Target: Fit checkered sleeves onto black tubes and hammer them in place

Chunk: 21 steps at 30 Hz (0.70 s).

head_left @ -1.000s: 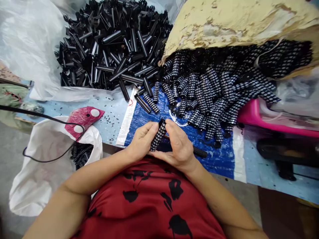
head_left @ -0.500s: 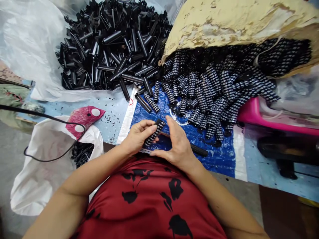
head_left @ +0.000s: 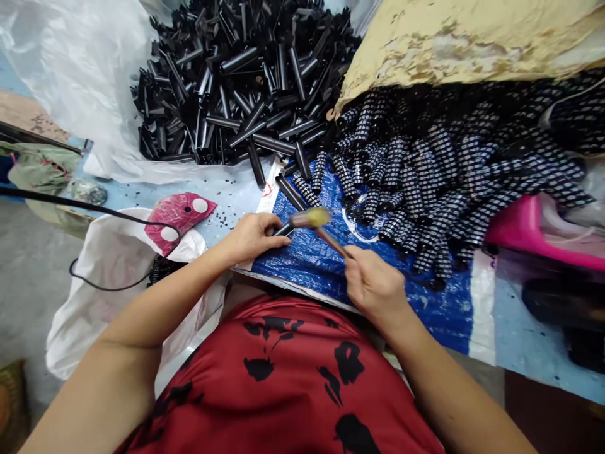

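My right hand [head_left: 378, 284] is closed around the handle of a small hammer [head_left: 333, 243]. The hammer's head, blurred by motion, has a yellow end and sits just right of my left fingertips. My left hand [head_left: 255, 238] pinches a short dark tube [head_left: 284, 229] low over the blue sheet [head_left: 312, 265]. Most of that tube is hidden by the fingers and the hammer head, so its surface pattern is unclear. Just behind the hammer lie a plain black tube [head_left: 290, 192] and a black tube with rows of silvery dots [head_left: 306, 189].
Plain black tubes [head_left: 241, 123] are heaped at the back on white plastic [head_left: 85, 82]. Dotted tubes [head_left: 425, 183] spill from a worn yellow sack [head_left: 463, 38] on the right, beside a pink bin [head_left: 520, 230]. At left are a pink packet [head_left: 179, 221], a white bag [head_left: 99, 302] and a black cord [head_left: 80, 202].
My right hand, open and without the hammer before, now grips it. The left hand has moved up and away from my body; the dotted tube it held is no longer plainly visible. The view has shifted.
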Each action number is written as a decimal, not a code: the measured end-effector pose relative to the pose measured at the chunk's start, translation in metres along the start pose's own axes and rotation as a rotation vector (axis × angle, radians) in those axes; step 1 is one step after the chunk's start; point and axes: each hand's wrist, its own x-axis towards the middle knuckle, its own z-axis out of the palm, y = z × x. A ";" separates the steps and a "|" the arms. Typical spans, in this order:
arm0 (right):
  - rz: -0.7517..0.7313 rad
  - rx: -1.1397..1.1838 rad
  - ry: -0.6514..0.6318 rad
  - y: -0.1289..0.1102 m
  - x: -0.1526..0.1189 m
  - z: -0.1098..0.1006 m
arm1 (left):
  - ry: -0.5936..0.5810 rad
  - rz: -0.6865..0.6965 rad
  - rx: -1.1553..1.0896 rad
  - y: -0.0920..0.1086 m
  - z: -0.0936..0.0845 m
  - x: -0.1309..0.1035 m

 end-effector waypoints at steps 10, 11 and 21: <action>-0.246 0.070 -0.070 -0.022 0.003 0.003 | -0.138 -0.016 0.006 0.001 -0.006 0.024; -0.244 0.033 -0.122 -0.025 0.002 0.005 | -0.146 -0.031 0.040 0.004 -0.005 0.026; -0.124 -0.145 -0.046 0.027 -0.045 -0.015 | -0.003 0.033 0.130 0.010 -0.070 -0.075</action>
